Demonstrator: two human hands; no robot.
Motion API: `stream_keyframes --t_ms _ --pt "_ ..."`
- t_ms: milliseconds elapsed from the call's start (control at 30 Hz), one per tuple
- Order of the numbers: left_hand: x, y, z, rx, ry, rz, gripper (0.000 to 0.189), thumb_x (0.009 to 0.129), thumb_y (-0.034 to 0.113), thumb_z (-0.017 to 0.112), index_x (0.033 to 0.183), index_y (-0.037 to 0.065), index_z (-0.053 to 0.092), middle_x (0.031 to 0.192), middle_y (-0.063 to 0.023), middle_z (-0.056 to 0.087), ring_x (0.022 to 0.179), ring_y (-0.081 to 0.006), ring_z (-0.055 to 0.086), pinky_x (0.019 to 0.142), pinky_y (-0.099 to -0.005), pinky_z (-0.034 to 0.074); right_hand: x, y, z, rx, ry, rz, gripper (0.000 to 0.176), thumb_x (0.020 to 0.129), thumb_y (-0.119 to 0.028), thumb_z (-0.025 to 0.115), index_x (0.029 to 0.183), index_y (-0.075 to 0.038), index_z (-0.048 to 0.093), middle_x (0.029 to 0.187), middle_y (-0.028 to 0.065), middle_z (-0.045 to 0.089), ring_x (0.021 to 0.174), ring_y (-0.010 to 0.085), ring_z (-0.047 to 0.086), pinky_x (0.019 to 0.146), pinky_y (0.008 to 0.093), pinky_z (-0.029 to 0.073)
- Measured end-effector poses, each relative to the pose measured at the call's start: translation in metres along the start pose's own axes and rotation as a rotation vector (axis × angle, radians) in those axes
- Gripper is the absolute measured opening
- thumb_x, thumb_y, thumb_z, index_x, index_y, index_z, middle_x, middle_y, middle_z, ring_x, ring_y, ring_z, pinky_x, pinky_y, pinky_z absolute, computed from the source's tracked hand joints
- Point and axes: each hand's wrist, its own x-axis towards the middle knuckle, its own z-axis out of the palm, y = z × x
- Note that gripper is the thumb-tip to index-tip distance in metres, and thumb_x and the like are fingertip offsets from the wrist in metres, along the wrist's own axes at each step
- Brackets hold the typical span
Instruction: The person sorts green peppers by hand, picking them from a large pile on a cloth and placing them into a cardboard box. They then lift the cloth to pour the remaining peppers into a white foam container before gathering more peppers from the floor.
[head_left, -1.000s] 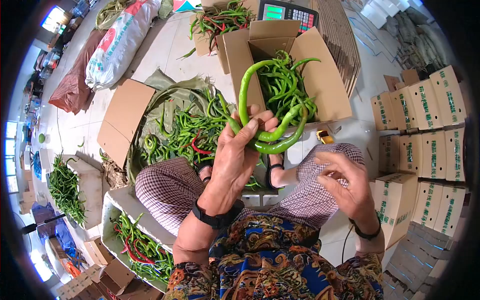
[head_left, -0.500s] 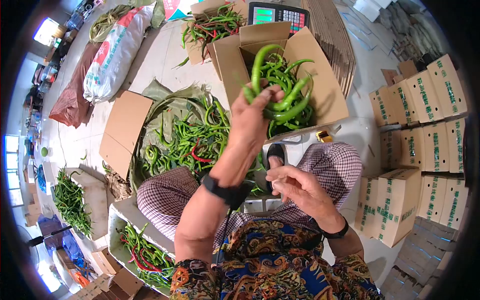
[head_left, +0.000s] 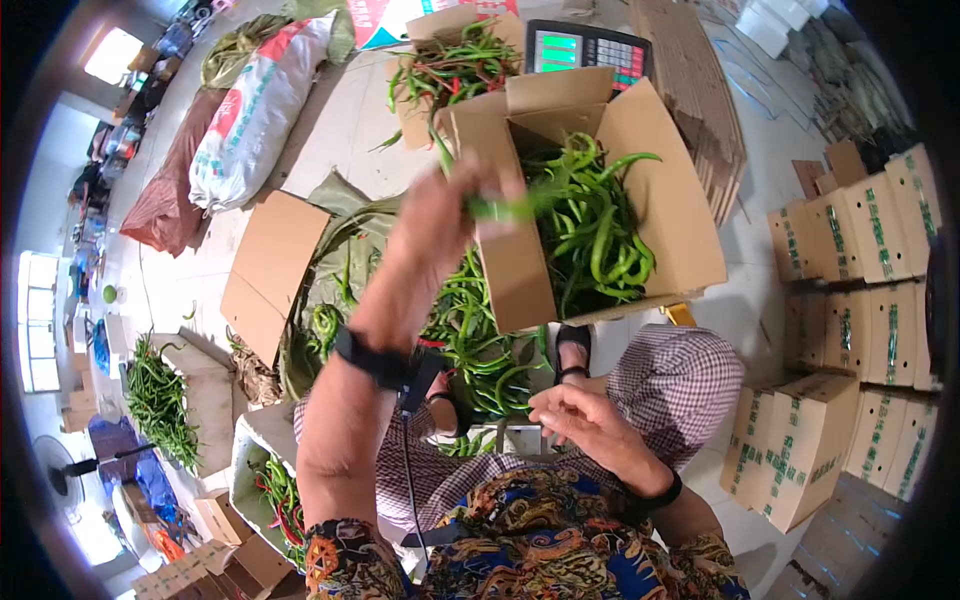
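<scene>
My left hand (head_left: 440, 215), blurred by motion, is above the left flap of an open cardboard box (head_left: 665, 180). It is closed on at least one green chili pepper (head_left: 505, 210); how many is smeared. Long green chili peppers (head_left: 600, 235) lie heaped inside the box. Below and left of it, more green chilies (head_left: 470, 340) spread over a greenish cloth sack (head_left: 345, 215). My right hand (head_left: 590, 425) hovers over my lap near the box's lower edge, fingers loosely bent, with nothing seen in it.
A digital scale (head_left: 585, 52) stands behind the box, beside flattened cardboard (head_left: 690, 90). Another box of green and red chilies (head_left: 465, 65) is at the back. Foam boxes (head_left: 245, 450) with chilies are at left. Printed cartons (head_left: 790, 450) are stacked right; a full white sack (head_left: 260, 115) lies upper left.
My left hand has swung left from over the box to its left flap, and fewer peppers show in it. The view has shifted slightly; my right hand stays over my lap.
</scene>
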Motion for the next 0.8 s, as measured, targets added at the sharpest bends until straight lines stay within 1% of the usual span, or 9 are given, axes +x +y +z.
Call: stream_keyframes --t_ms 67,167,200,467,600,667,700,767,800 --pt "0.041 0.041 -0.004 -0.124 -0.022 0.314 0.055 0.098 0.038 0.054 0.131 -0.003 0.04 0.114 -0.0218 0.057 0.096 -0.0314 0.063 0.085 -0.0432 0.057 0.008 -0.006 0.007 -0.024 -0.049 0.027 0.029 0.098 -0.021 0.058 0.12 -0.002 0.058 0.089 -0.0018 0.059 0.081 0.0052 0.056 0.069 0.0211 0.048" --pt "0.047 0.054 -0.037 0.006 0.033 0.068 0.075 0.096 0.048 0.054 0.143 -0.003 0.025 0.127 -0.0346 0.047 0.106 -0.0392 0.06 0.096 -0.0418 0.052 0.012 -0.024 0.016 0.04 -0.062 0.044 0.032 0.097 -0.023 0.059 0.121 -0.002 0.057 0.089 -0.002 0.059 0.081 0.0055 0.055 0.069 0.0217 0.048" --pt "0.028 0.061 -0.036 0.014 0.061 0.02 0.066 0.098 0.041 0.053 0.142 -0.004 0.03 0.125 -0.0305 0.054 0.107 -0.0352 0.061 0.096 -0.0393 0.052 0.013 -0.024 0.012 -0.094 -0.07 -0.008 0.028 0.097 -0.02 0.058 0.119 -0.001 0.058 0.103 0.0059 0.063 0.083 0.0091 0.061 0.071 0.023 0.051" --pt "-0.14 0.107 -0.165 0.386 0.37 0.136 0.04 0.1 0.026 0.051 0.131 0.0 0.053 0.11 -0.0113 0.066 0.098 -0.0176 0.065 0.085 -0.0271 0.052 0.068 0.002 0.026 0.069 -0.017 0.07 0.03 0.095 -0.026 0.059 0.112 -0.002 0.059 0.095 0.001 0.06 0.085 0.0088 0.057 0.07 0.0241 0.047" --pt "-0.207 0.019 -0.262 0.36 0.697 -0.084 0.043 0.095 0.023 0.06 0.131 0.0 0.051 0.102 -0.0092 0.066 0.089 -0.0175 0.065 0.073 -0.0261 0.055 0.145 0.092 0.023 -0.162 0.17 0.141 0.03 0.086 -0.018 0.067 0.107 0.002 0.062 0.093 0.0063 0.063 0.087 0.0142 0.057 0.076 0.0298 0.048" --pt "-0.244 -0.053 -0.292 0.477 0.629 -0.195 0.043 0.092 0.017 0.063 0.13 0.0 0.051 0.103 -0.0088 0.065 0.09 -0.018 0.064 0.074 -0.0284 0.055 0.173 0.155 0.012 -0.292 0.261 0.278 0.034 0.082 -0.019 0.069 0.106 0.004 0.063 0.102 0.0145 0.067 0.094 0.0237 0.062 0.083 0.0351 0.049" --pt "-0.258 -0.088 -0.29 0.453 0.695 -0.243 0.041 0.09 0.016 0.066 0.127 0.002 0.056 0.092 -0.0048 0.064 0.079 -0.0128 0.059 0.071 -0.0284 0.051 0.175 0.18 0.007 -0.301 0.252 0.324 0.037 0.081 -0.02 0.07 0.107 0.005 0.063 0.105 0.0168 0.067 0.097 0.0262 0.062 0.086 0.0366 0.048" --pt "-0.284 -0.141 -0.27 0.498 0.764 -0.355 0.036 0.091 0.01 0.061 0.125 -0.004 0.057 0.108 -0.012 0.068 0.091 -0.0209 0.064 0.077 -0.031 0.053 0.207 0.319 -0.037 -1.137 0.025 0.143 0.031 0.08 -0.024 0.07 0.088 0.005 0.066 0.082 0.0164 0.067 0.083 0.0258 0.063 0.071 0.0342 0.046" --pt "-0.293 -0.128 -0.212 0.324 0.759 -0.264 0.029 0.095 0.01 0.053 0.121 -0.001 0.061 0.116 -0.0145 0.067 0.101 -0.0264 0.065 0.085 -0.0366 0.053 0.187 0.278 -0.013 -0.929 0.282 0.42 0.038 0.073 -0.029 0.074 0.082 0.008 0.065 0.08 0.0216 0.067 0.088 0.0301 0.064 0.075 0.0376 0.047"
